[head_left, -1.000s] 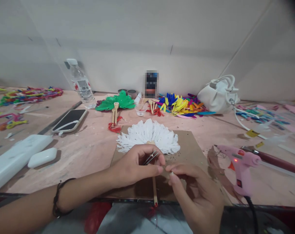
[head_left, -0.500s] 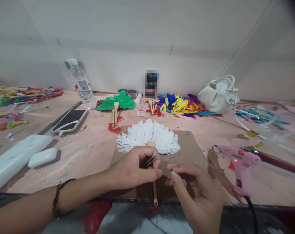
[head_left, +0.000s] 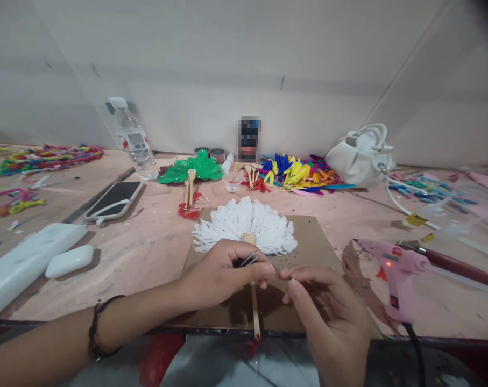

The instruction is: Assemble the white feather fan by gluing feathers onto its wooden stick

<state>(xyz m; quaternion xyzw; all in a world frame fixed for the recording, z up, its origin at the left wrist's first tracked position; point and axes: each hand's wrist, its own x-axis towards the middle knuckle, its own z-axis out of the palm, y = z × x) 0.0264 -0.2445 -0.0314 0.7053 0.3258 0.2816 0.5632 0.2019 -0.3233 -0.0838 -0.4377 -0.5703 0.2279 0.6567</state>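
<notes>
A white feather fan with a wooden handle lies on a brown cardboard sheet. My left hand is above the handle, fingers closed around slim metal tweezers; its thumb and fingertips press together. Just to the right, my right hand is closed in a pinch, with thumb and forefinger meeting. Something tiny and pale seems to sit at those fingertips, too small to name. The two hands are close but apart. Small dark specks are scattered on the cardboard beyond my hands.
A pink glue gun, its red light on, stands at right beside a dark red-handled tool. Behind are a green feather fan, colourful feathers and a white handbag. Left are a phone and water bottle.
My left thumb has shifted slightly up and right, closing onto the fingertips, and less of the tweezers shows. My right fingertips have moved slightly right. The fan stays in place.
</notes>
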